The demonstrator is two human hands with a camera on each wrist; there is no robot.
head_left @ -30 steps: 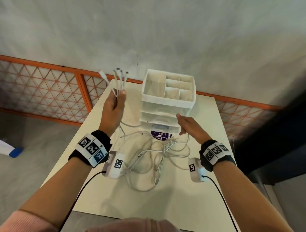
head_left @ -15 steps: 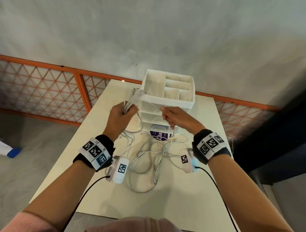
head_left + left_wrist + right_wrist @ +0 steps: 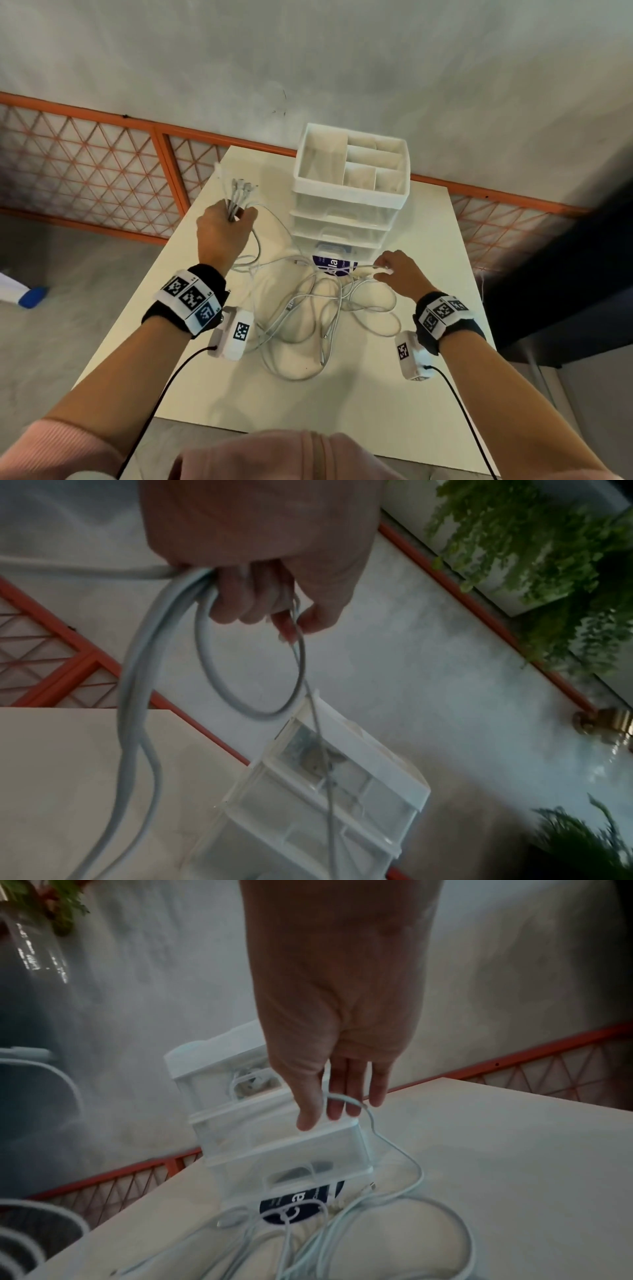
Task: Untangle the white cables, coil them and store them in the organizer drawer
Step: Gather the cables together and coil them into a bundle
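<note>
Several white cables lie tangled on the cream table in front of the white organizer. My left hand is raised left of the organizer and grips a bundle of cable ends, whose plugs stick up above the fist. In the left wrist view the left hand is curled round the strands, and a cable loop hangs below. My right hand is low by the bottom drawer and pinches one cable between thumb and fingers.
The organizer has an open divided tray on top and three shut clear drawers; the lowest shows a purple label. An orange lattice railing and a grey wall run behind the table. A blue and white object lies on the floor at left.
My left hand has carried the bundle of cable ends left, away from the organizer. My right hand has dropped from the upper drawers to the table and now pinches a cable.
</note>
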